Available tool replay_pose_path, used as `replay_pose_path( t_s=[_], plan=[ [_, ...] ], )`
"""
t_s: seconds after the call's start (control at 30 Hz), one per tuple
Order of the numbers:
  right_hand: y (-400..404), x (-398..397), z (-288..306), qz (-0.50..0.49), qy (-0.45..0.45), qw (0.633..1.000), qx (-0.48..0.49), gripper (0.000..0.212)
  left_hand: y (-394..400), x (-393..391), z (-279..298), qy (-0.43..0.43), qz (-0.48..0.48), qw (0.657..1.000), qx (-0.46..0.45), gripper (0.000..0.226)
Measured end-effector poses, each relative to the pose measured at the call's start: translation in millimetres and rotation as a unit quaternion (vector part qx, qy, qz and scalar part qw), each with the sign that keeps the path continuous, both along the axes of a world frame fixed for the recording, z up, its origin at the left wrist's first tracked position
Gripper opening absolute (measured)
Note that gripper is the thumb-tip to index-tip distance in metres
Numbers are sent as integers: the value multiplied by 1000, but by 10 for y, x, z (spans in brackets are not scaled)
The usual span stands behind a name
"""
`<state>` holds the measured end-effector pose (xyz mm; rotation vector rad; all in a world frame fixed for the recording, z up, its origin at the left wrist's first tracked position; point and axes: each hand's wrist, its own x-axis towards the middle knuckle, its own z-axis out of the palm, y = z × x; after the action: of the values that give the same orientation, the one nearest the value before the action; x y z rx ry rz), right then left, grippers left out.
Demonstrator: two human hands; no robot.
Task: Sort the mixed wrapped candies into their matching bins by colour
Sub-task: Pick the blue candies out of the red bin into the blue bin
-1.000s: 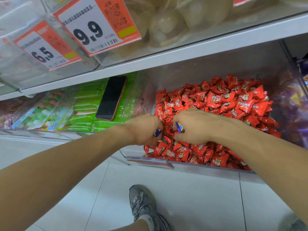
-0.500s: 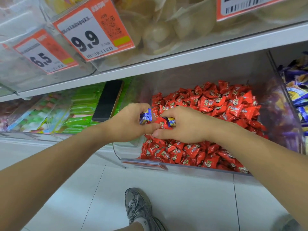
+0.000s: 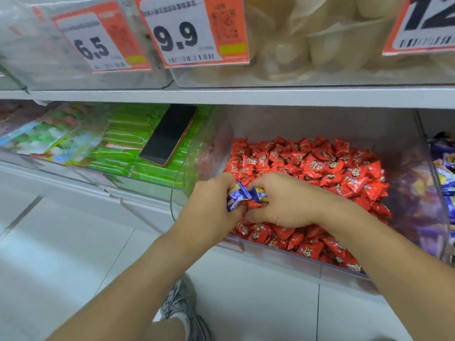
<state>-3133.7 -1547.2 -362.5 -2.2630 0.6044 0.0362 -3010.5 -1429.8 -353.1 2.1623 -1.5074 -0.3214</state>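
A clear bin (image 3: pixel 275 254) on the lower shelf holds a heap of red wrapped candies (image 3: pixel 320 168). Both hands meet over its front left corner. My left hand (image 3: pixel 209 207) grips a blue wrapped candy (image 3: pixel 236 196). My right hand (image 3: pixel 283 200) pinches another blue and yellow candy (image 3: pixel 259 193), with a red candy (image 3: pixel 253 205) pressed under its fingers. The two blue candies touch each other. A bin of blue and purple candies (image 3: pixel 443 168) stands at the right edge, partly cut off.
A black phone (image 3: pixel 170 134) lies on green packets (image 3: pixel 128 143) in the bin to the left. Price tags (image 3: pixel 194 30) hang from upper bins above a white shelf edge (image 3: pixel 246 96). A grey shoe (image 3: pixel 182 306) stands on the white tiled floor below.
Both hands rose slightly out of the red heap and came together, and the blue candies now show more between the fingers. The camera swung right and tilted down a little.
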Motion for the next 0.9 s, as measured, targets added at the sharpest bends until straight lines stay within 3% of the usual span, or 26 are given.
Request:
replay_pose_path(
  t_s=[0.17,0.23,0.33,0.47,0.6,0.73,0.83,0.9],
  plan=[
    [-33,62,93,1,3,998,-70,31,37,124,122,24,7,999,-27,46],
    [-72,51,178,-13,25,997,-72,38,80,188,157,59,18,998,-20,41],
    [-148,-30,383,-19,127,988,-88,51,159,270,136,72,15,997,0,25],
    [-6,32,334,93,239,961,-103,59,277,291,91,58,-19,998,22,8],
    [180,239,-133,168,197,952,-164,80,368,302,114,64,-10,998,7,7],
    [66,392,-320,127,136,968,-166,75,406,366,242,71,5,997,-9,12],
    [-175,490,-250,91,107,949,-281,48,470,391,397,86,-6,996,-7,17],
    [-388,485,-80,55,105,942,-313,42,557,390,488,113,-1,994,0,25]
  ],
)
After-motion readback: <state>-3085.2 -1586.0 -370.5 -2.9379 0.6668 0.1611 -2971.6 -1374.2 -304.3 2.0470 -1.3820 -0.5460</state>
